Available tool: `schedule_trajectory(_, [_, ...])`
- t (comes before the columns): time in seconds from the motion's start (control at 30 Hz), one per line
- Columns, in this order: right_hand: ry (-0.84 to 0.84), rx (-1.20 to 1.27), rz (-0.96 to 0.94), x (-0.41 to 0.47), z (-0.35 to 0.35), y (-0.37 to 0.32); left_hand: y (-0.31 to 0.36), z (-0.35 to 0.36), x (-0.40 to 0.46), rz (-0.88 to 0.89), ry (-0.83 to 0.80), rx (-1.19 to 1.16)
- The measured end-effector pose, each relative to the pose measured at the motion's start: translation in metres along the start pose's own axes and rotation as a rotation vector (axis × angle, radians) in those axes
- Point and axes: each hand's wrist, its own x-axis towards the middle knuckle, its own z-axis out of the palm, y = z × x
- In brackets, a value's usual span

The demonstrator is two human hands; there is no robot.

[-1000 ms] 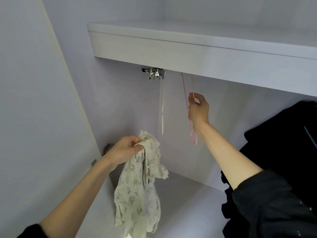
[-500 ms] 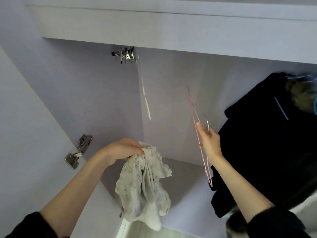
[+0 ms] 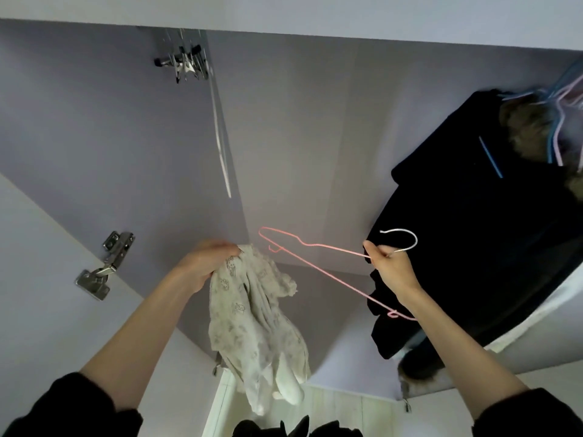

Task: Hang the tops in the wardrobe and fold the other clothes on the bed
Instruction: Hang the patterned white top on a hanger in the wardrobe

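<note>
My left hand (image 3: 206,266) grips a cream printed top (image 3: 255,323) by its upper edge; the cloth hangs bunched below the hand inside the open wardrobe. My right hand (image 3: 389,269) pinches a pink wire hanger (image 3: 318,266) at the base of its silver hook. The hanger lies almost level, with one end pointing left toward the top and close to it. Both hands are at mid height in front of the wardrobe's back wall (image 3: 299,152).
A black garment (image 3: 473,247) hangs at the right, behind my right hand, with blue and pale hangers (image 3: 558,121) above it. A white hanger (image 3: 220,137) dangles from the rail bracket (image 3: 181,63) at the upper left. A door hinge (image 3: 105,266) sits on the left panel.
My right hand took the pink hanger off the rail, brought it down and turned it from hanging upright to nearly level. My left hand kept hold of the top.
</note>
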Motion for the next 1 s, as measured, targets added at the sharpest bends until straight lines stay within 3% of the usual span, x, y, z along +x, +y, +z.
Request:
schedule_trajectory(0.23, [0.001, -0.144, -0.068, -0.011, -0.004, 0.01, 0.005, 0.016, 0.006, 0.056, 0.172, -0.084])
schedule_trajectory(0.5, [-0.025, -0.272, -0.166, -0.021, 0.009, -0.003, 0.014, 0.028, 0.004, 0.243, 0.164, 0.024])
schedule_trajectory(0.83, [-0.033, -0.374, -0.209, -0.032, 0.028, -0.038, 0.039, 0.046, -0.022, 0.643, 0.275, 0.611])
schedule_trajectory(1.0, [0.008, -0.082, -0.116, -0.03, 0.041, -0.042, 0.039, 0.069, -0.035, 0.782, 0.275, 0.662])
